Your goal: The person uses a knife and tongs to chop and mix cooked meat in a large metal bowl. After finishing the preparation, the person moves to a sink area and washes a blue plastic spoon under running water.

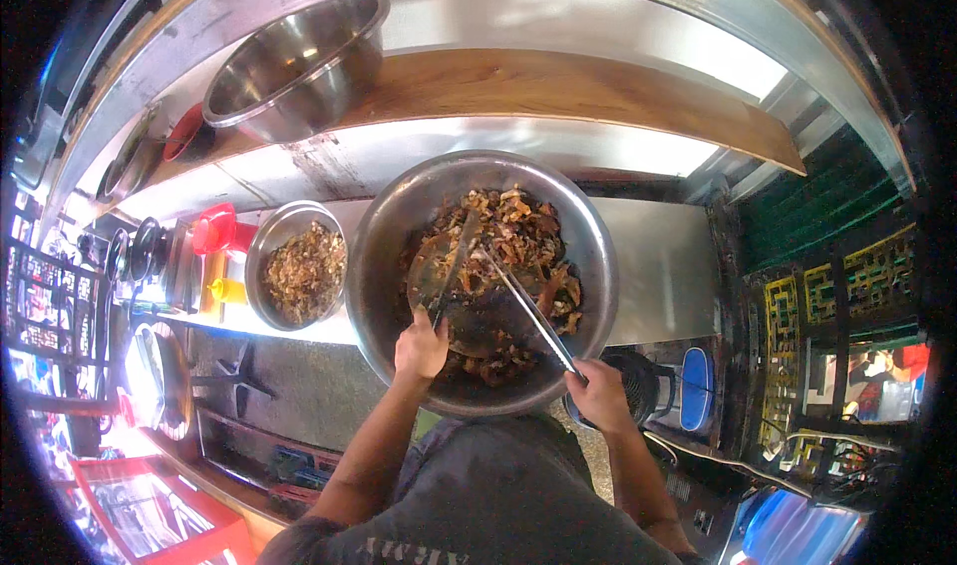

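Note:
A wide stainless steel bowl (594, 326) stands before me with chopped, browned food, apparently meat (523, 225), heaped at its far side. More pieces lie along the right wall and near side. My left hand (422, 350) grips the dark handle of a knife (461, 244), its blade angled up and across the heap. In my right hand (600, 394) is a pair of long metal tongs (527, 301), slanting left into the food. The far ends of the two tools come close together at the heap; whether they touch is unclear.
Left of the large bowl sits a smaller metal bowl (253, 266) of finely chopped food (306, 270). Beyond it are a yellow bottle (228, 290) and a red container (214, 229). A large steel basin (299, 79) rests tilted on the wooden shelf (538, 90). A black fan (632, 382) stands low right.

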`<state>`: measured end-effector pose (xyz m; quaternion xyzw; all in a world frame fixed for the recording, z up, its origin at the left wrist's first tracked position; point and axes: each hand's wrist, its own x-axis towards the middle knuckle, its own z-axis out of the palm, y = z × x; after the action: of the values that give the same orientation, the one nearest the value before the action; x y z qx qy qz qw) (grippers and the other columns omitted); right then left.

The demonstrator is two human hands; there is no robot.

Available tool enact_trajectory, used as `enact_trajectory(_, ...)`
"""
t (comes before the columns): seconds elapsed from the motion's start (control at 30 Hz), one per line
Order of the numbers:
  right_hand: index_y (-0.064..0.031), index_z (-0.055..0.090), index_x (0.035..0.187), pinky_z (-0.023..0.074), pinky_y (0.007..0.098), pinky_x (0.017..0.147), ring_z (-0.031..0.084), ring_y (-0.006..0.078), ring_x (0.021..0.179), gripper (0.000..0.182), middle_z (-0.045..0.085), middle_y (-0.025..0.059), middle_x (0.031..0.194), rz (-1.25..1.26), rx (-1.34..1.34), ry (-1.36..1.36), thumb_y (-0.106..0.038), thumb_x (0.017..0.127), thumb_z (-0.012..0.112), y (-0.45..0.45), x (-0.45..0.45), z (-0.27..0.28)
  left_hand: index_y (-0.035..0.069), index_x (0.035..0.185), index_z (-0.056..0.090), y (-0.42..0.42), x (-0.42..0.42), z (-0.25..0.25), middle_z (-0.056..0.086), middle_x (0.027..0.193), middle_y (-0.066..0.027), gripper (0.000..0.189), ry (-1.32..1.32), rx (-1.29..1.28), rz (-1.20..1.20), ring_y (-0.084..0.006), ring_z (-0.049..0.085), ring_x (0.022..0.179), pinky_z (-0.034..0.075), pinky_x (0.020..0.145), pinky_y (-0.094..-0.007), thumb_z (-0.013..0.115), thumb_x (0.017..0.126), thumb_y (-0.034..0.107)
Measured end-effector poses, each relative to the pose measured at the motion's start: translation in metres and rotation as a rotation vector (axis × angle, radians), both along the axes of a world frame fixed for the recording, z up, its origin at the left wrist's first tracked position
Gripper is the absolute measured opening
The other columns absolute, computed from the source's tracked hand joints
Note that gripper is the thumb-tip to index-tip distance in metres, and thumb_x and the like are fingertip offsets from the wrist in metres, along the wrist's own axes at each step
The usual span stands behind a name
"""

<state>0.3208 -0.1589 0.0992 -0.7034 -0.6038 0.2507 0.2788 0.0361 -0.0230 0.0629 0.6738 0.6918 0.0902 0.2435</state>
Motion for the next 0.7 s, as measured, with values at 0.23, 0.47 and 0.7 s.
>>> enact_trajectory(0.23,-0.0006,0.069,0.099,0.0530,0.0441,0.076,0.067,0.0382,0.086,0.021,0.068,0.0212,0.093,-0.076,0.008,0.045,-0.015,0.084,0.071,-0.012,0.003,-0.023,-0.004,0.104,0.050,-0.002,-0.007,-0.074,0.066,0.085,-0.0313,0.041,0.073,-0.084,-0.144,-0.0464,0.067,0.081,0.054,0.074,-0.0551,0.049,0.098,0.037)
enact_trajectory(0.47,0.0004,0.070,0.095,0.0532,0.0418,0.070,0.067,0.0377,0.077,0.022,0.069,0.0198,0.082,-0.228,-0.017,0.122,-0.017,0.081,0.074,-0.014,0.009,-0.027,-0.004,0.108,0.049,-0.014,0.004,-0.022,0.067,0.086,-0.0301,0.046,-0.054,0.101,0.034,-0.0475,0.066,0.081,0.053,0.074,-0.0559,0.050,0.098,0.041)
enact_trajectory(0.7,0.0016,0.070,0.096,0.0536,0.0428,0.071,0.067,0.0383,0.078,0.025,0.070,0.0208,0.085,-0.215,-0.017,0.083,-0.018,0.081,0.075,-0.004,0.006,-0.048,-0.003,0.105,0.049,0.005,0.005,-0.013,0.067,0.087,-0.0306,0.042,-0.010,0.083,-0.074,-0.0487,0.065,0.083,0.053,0.077,-0.0562,0.053,0.097,0.038)
